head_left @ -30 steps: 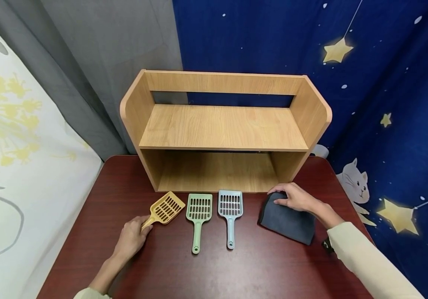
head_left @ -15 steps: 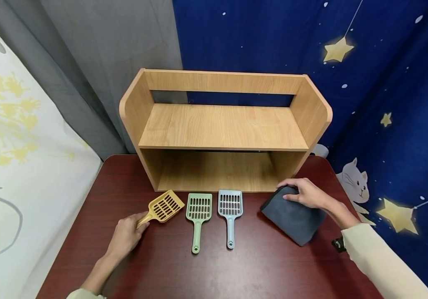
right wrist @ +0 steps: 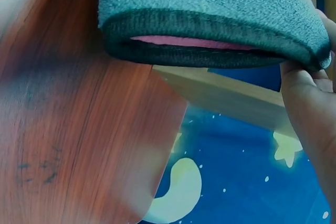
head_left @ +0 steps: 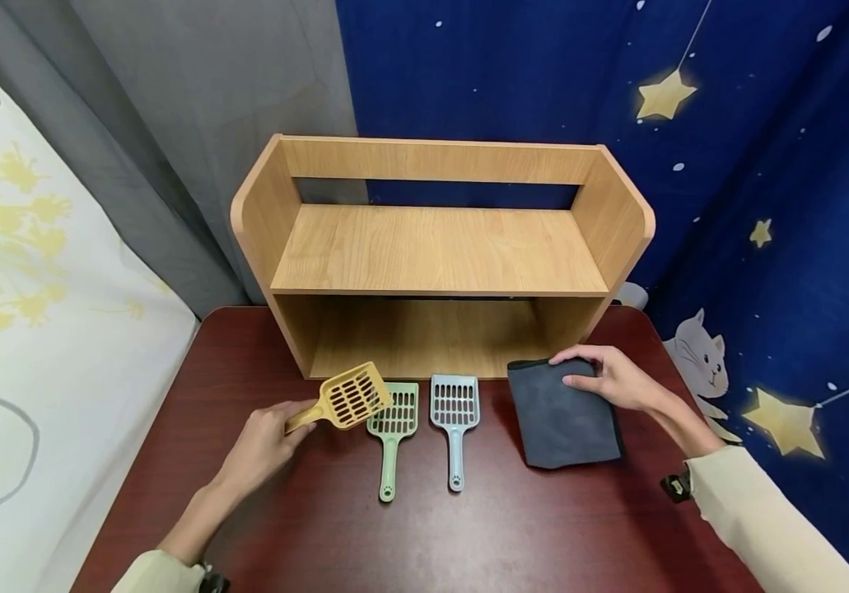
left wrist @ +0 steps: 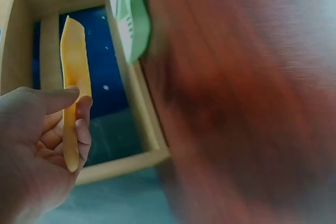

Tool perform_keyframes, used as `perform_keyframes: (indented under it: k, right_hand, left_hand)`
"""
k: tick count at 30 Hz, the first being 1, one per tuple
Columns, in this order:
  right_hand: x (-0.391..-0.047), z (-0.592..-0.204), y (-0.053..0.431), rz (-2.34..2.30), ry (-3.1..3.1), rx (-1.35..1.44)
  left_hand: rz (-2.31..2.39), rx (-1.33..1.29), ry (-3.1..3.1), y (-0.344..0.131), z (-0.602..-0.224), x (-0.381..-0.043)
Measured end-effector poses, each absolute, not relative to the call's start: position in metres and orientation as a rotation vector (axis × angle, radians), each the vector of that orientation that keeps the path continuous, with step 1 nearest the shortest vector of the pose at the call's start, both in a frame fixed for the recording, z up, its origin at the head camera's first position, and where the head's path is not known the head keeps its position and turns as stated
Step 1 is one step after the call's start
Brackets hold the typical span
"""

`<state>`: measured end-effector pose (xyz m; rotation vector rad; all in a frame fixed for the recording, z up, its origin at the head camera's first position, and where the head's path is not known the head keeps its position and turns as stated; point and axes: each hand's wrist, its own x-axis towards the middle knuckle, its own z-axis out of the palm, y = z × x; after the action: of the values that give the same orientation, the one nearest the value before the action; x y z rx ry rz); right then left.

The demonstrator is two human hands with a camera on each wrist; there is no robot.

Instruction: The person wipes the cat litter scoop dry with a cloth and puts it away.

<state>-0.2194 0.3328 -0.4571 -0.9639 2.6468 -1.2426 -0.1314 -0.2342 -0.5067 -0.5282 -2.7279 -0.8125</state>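
A yellow slotted litter scoop (head_left: 342, 400) is held by its handle in my left hand (head_left: 263, 445). The scoop is lifted off the table, and its head overlaps the top left of a green litter scoop (head_left: 389, 461). In the left wrist view my thumb presses the yellow handle (left wrist: 70, 135) against curled fingers. Beside the green scoop lies a light blue litter scoop (head_left: 455, 436), handle toward me. At the right, my right hand (head_left: 609, 379) pinches the upper right edge of a folded dark grey cloth (head_left: 561, 424). The right wrist view shows pink inside its fold (right wrist: 194, 42).
A two-tier wooden shelf (head_left: 439, 247) stands at the back of the dark red table (head_left: 335, 527), just behind the scoops. A grey curtain (head_left: 246, 74) and a blue star-patterned curtain (head_left: 513, 82) hang behind it.
My left hand has raised the yellow scoop and brought it right, over part of the green one. The grey cloth has turned and hangs straighter in my right hand, which shifted slightly right and up.
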Motion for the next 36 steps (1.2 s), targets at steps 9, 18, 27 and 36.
perform_keyframes:
  k: [9, 18, 27, 36]
  right_hand:
    - [-0.216, -0.457, 0.320, -1.374, 2.598, -0.847]
    - [-0.216, -0.456, 0.306, -1.502, 2.563, -0.739]
    - [-0.217, -0.442, 0.287, -1.735, 2.501, -0.721]
    - [-0.223, -0.433, 0.257, -1.850, 2.505, -0.770]
  left_hand:
    - [-0.840, -0.728, -2.715, -0.202, -0.483, -0.156]
    - [-0.880, -0.898, -2.696, -0.175, -0.474, -0.173]
    - [-0.914, -1.073, -2.641, -0.150, -0.461, -0.179]
    - [-0.963, -1.214, -2.590, -0.129, -0.448, -0.180]
